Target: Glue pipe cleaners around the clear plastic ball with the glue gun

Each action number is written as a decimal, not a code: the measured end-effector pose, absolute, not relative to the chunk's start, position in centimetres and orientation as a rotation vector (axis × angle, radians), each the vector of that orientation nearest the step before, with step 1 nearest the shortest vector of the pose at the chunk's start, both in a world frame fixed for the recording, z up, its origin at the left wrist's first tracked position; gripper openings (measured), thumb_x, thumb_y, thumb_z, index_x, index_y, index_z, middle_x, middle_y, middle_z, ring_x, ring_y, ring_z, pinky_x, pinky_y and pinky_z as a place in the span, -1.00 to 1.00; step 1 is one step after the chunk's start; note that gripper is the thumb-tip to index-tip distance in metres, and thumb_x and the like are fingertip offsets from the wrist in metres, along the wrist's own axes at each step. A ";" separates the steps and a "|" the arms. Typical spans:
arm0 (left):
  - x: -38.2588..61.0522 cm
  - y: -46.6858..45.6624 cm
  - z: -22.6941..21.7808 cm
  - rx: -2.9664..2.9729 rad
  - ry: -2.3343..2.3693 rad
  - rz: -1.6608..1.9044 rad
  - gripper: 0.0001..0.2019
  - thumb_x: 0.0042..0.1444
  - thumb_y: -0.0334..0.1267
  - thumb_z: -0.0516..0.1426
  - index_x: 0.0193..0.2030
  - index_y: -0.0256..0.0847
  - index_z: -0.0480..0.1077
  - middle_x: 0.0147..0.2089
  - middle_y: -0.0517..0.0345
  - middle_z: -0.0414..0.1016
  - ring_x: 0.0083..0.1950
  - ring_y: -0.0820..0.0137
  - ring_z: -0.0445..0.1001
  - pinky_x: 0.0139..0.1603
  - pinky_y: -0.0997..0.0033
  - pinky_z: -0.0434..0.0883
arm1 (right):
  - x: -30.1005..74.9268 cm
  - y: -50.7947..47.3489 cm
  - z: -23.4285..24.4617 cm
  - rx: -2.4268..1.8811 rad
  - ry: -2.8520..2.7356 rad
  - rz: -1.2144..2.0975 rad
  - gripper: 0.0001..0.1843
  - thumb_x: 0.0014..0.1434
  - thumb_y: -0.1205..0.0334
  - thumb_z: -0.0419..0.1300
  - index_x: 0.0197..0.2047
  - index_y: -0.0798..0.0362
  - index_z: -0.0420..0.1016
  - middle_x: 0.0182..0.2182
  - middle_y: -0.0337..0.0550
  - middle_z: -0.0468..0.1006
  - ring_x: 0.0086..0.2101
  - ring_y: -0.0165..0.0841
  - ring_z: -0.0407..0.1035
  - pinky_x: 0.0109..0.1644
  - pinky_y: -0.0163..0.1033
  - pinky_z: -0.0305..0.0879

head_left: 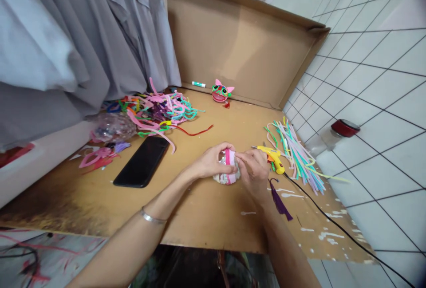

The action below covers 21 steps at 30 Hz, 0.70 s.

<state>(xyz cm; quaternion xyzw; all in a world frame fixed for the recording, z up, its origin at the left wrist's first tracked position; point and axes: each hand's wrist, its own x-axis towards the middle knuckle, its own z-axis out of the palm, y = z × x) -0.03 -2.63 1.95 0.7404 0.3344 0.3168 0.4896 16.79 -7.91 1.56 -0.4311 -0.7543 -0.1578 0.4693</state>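
A small rounded piece (229, 173), partly clear and whitish with pink and white fuzzy bands, is held over the table's middle. My left hand (213, 161) curls around its left side, thumb below and fingers above. At its right edge, my right hand (254, 168) has its fingertips closed in a pinch; what lies between them is too small to make out. Just beyond my right hand lies a yellow hot glue gun (273, 157) with a black cord. A purple tassel (280, 201) rests near my right wrist.
Pastel pipe cleaners (296, 155) lie at right, beside a red-lidded jar (337, 133). Left are a tangled pipe-cleaner heap (163, 108), a clear plastic bag (113, 127) and a black phone (142, 161). A pink-eared animal head (221, 92) and marker (199, 84) are by the cardboard wall (229, 44).
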 end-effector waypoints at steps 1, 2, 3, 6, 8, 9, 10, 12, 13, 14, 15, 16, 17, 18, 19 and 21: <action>0.0 -2.6 1.9 1.802 0.808 0.773 -0.56 -0.15 -0.19 0.30 -0.09 -0.19 0.35 -0.30 0.25 0.39 -0.32 0.43 0.33 -0.29 0.47 0.33 | 16.8 -7.9 1.6 -1.072 -1.862 -0.385 -0.82 0.31 0.32 0.08 -0.21 -0.01 0.53 -0.41 -0.20 0.46 -0.35 -0.33 0.31 -0.21 -0.17 0.15; 0.0 -2.6 1.8 1.805 0.804 0.776 -0.56 -0.15 -0.19 0.30 -0.09 -0.19 0.34 -0.30 0.25 0.38 -0.32 0.43 0.33 -0.29 0.47 0.33 | 16.9 -7.9 1.6 -1.089 -1.878 -0.380 -0.81 0.31 0.31 0.08 -0.21 -0.02 0.53 -0.41 -0.19 0.46 -0.35 -0.33 0.31 -0.21 -0.16 0.15; 0.0 -2.5 1.7 1.807 0.799 0.780 -0.55 -0.15 -0.18 0.30 -0.09 -0.19 0.34 -0.31 0.26 0.38 -0.32 0.43 0.33 -0.29 0.47 0.33 | 16.9 -7.9 1.6 -1.102 -1.890 -0.377 -0.81 0.31 0.30 0.08 -0.21 -0.02 0.53 -0.40 -0.19 0.47 -0.34 -0.32 0.31 -0.20 -0.16 0.15; 0.0 -2.4 1.5 1.805 0.777 0.788 -0.56 -0.15 -0.18 0.31 -0.10 -0.18 0.34 -0.33 0.27 0.37 -0.33 0.43 0.33 -0.30 0.48 0.33 | 17.0 -7.9 1.6 -1.106 -1.888 -0.369 -0.81 0.30 0.30 0.08 -0.24 -0.01 0.53 -0.41 -0.19 0.46 -0.34 -0.31 0.32 -0.19 -0.15 0.16; 0.0 -2.4 1.5 1.801 0.771 0.788 -0.57 -0.15 -0.19 0.31 -0.11 -0.18 0.34 -0.33 0.28 0.37 -0.34 0.44 0.33 -0.30 0.48 0.32 | 17.1 -7.9 1.7 -1.120 -1.859 -0.346 -0.81 0.30 0.30 0.08 -0.25 -0.02 0.53 -0.41 -0.19 0.46 -0.33 -0.31 0.33 -0.19 -0.15 0.19; 0.0 -2.4 1.5 1.799 0.773 0.787 -0.57 -0.15 -0.20 0.31 -0.11 -0.18 0.34 -0.34 0.28 0.37 -0.34 0.45 0.33 -0.31 0.49 0.32 | 17.1 -7.9 1.7 -1.131 -1.848 -0.329 -0.81 0.30 0.29 0.09 -0.25 -0.03 0.53 -0.41 -0.19 0.46 -0.33 -0.31 0.34 -0.18 -0.15 0.20; 0.0 -2.4 1.5 1.797 0.777 0.787 -0.58 -0.15 -0.20 0.31 -0.12 -0.18 0.34 -0.34 0.28 0.37 -0.35 0.45 0.33 -0.31 0.49 0.32 | 17.1 -7.9 1.8 -1.141 -1.842 -0.314 -0.81 0.30 0.28 0.09 -0.25 -0.03 0.53 -0.41 -0.19 0.47 -0.32 -0.30 0.34 -0.17 -0.15 0.22; -0.1 -2.4 1.6 1.794 0.785 0.787 -0.58 -0.15 -0.21 0.32 -0.12 -0.18 0.35 -0.36 0.29 0.37 -0.35 0.45 0.34 -0.33 0.50 0.31 | 17.2 -7.9 1.8 -1.149 -1.838 -0.298 -0.81 0.30 0.27 0.09 -0.26 -0.03 0.53 -0.41 -0.19 0.47 -0.32 -0.30 0.35 -0.16 -0.14 0.23; -0.1 -2.4 1.7 1.796 0.786 0.787 -0.58 -0.16 -0.21 0.31 -0.12 -0.18 0.35 -0.36 0.29 0.37 -0.35 0.44 0.34 -0.34 0.51 0.30 | 17.2 -7.9 1.8 -1.148 -1.836 -0.296 -0.81 0.30 0.26 0.09 -0.27 -0.03 0.53 -0.41 -0.19 0.47 -0.32 -0.30 0.35 -0.16 -0.14 0.23; 0.0 -2.4 1.8 1.800 0.787 0.789 -0.59 -0.16 -0.21 0.31 -0.13 -0.18 0.35 -0.36 0.28 0.38 -0.35 0.44 0.35 -0.35 0.51 0.29 | 17.2 -7.9 1.8 -1.144 -1.831 -0.297 -0.82 0.30 0.26 0.10 -0.27 -0.03 0.53 -0.41 -0.19 0.47 -0.32 -0.31 0.35 -0.17 -0.14 0.23; 0.0 -2.5 1.9 1.804 0.787 0.792 -0.60 -0.16 -0.22 0.31 -0.14 -0.18 0.36 -0.35 0.28 0.39 -0.34 0.44 0.35 -0.35 0.51 0.29 | 17.1 -7.9 1.8 -1.141 -1.825 -0.301 -0.83 0.30 0.25 0.11 -0.27 -0.03 0.53 -0.41 -0.19 0.47 -0.33 -0.31 0.35 -0.17 -0.15 0.23; 0.0 -2.5 1.9 1.806 0.786 0.794 -0.60 -0.16 -0.22 0.31 -0.14 -0.18 0.36 -0.34 0.27 0.39 -0.34 0.44 0.35 -0.35 0.52 0.28 | 17.1 -8.0 1.8 -1.137 -1.823 -0.308 -0.84 0.29 0.24 0.12 -0.27 -0.03 0.53 -0.41 -0.19 0.46 -0.33 -0.31 0.35 -0.17 -0.15 0.23; 0.0 -2.5 2.0 1.803 0.783 0.795 -0.60 -0.16 -0.23 0.30 -0.14 -0.18 0.36 -0.33 0.27 0.40 -0.33 0.44 0.35 -0.35 0.52 0.28 | 17.1 -8.0 1.8 -1.133 -1.826 -0.319 -0.85 0.29 0.24 0.13 -0.27 -0.03 0.53 -0.41 -0.19 0.46 -0.33 -0.31 0.35 -0.17 -0.15 0.22; 0.1 -2.6 2.0 1.797 0.779 0.793 -0.60 -0.16 -0.23 0.30 -0.13 -0.18 0.35 -0.32 0.27 0.40 -0.33 0.44 0.35 -0.35 0.52 0.28 | 17.1 -8.0 1.8 -1.127 -1.833 -0.334 -0.86 0.28 0.24 0.14 -0.26 -0.03 0.53 -0.42 -0.20 0.46 -0.34 -0.32 0.34 -0.18 -0.15 0.22; 0.1 -2.6 2.0 1.790 0.773 0.791 -0.60 -0.15 -0.23 0.30 -0.13 -0.18 0.35 -0.32 0.27 0.40 -0.33 0.45 0.35 -0.35 0.52 0.28 | 17.1 -8.0 1.8 -1.121 -1.845 -0.348 -0.87 0.28 0.25 0.14 -0.26 -0.03 0.53 -0.42 -0.20 0.46 -0.34 -0.32 0.34 -0.18 -0.15 0.21; 0.1 -2.7 1.9 1.786 0.766 0.788 -0.60 -0.15 -0.23 0.30 -0.12 -0.19 0.35 -0.33 0.28 0.38 -0.33 0.45 0.34 -0.35 0.52 0.27 | 17.1 -7.9 1.8 -1.115 -1.870 -0.365 -0.86 0.29 0.27 0.13 -0.26 -0.03 0.53 -0.42 -0.20 0.46 -0.35 -0.32 0.34 -0.19 -0.16 0.20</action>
